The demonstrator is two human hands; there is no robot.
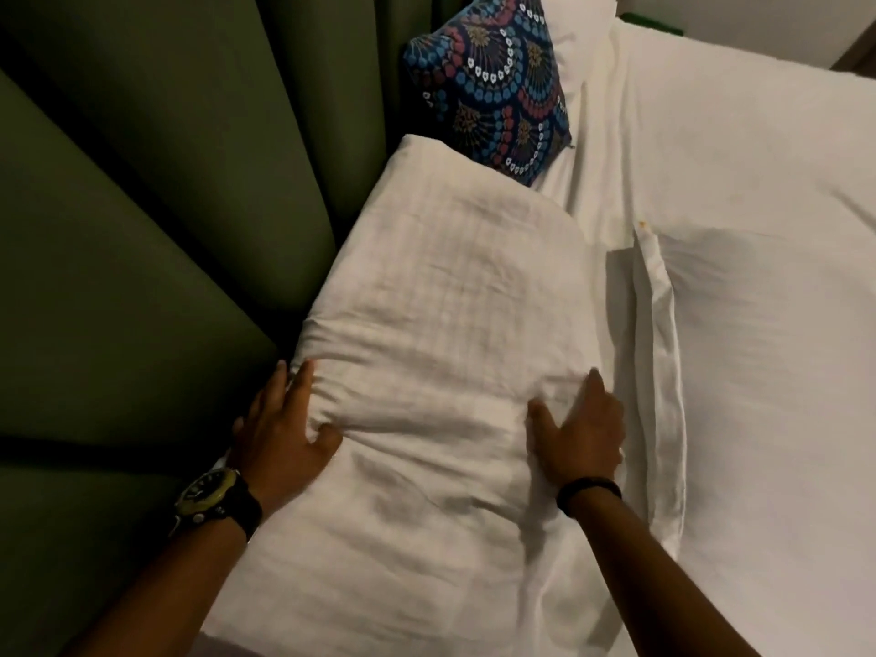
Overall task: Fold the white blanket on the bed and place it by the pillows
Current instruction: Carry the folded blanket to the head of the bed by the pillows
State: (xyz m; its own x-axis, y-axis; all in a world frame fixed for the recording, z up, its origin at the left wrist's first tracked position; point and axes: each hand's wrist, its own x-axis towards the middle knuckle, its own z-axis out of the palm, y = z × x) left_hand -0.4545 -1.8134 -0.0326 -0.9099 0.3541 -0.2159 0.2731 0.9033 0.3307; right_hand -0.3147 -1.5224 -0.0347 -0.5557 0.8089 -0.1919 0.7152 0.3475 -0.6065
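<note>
The white blanket lies folded into a thick bundle on the bed, against the green headboard. My left hand rests flat on its near left corner, fingers spread and thumb pressed into the cloth. My right hand lies flat on its near right edge, fingers apart. Beyond the bundle a patterned blue and red cushion leans upright, touching its far end. A white pillow stands behind the cushion. Neither hand grips the fabric.
The padded green headboard runs along the left. The white bed sheet spreads to the right with a long raised fold next to my right hand. A watch is on my left wrist, a dark band on my right.
</note>
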